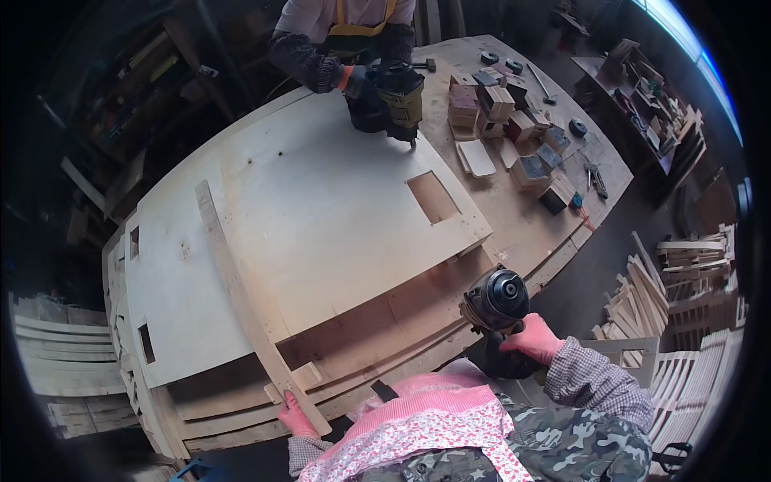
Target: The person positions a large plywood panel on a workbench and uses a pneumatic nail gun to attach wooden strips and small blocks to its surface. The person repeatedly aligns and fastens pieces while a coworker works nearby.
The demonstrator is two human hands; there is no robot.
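My right hand (532,338), in a pink glove, grips the handle of a black nail gun (495,300) held at the near edge of a large plywood panel (321,209) with a rectangular cut-out (433,197). My left hand (294,418), also gloved, presses on the near end of a long curved wooden strip (241,293) lying across the panel. A small wooden block (294,381) crosses the strip just above my fingers. Across the table another person's gloved hand (353,80) holds a second black nail gun (393,100) tip-down on the panel's far edge.
Several small wooden blocks (514,128) and a hammer (542,84) lie on the workbench's far right. More plywood sheets are stacked under the panel. Piles of wooden slats (666,297) stand at the right, curved boards (68,353) at the left.
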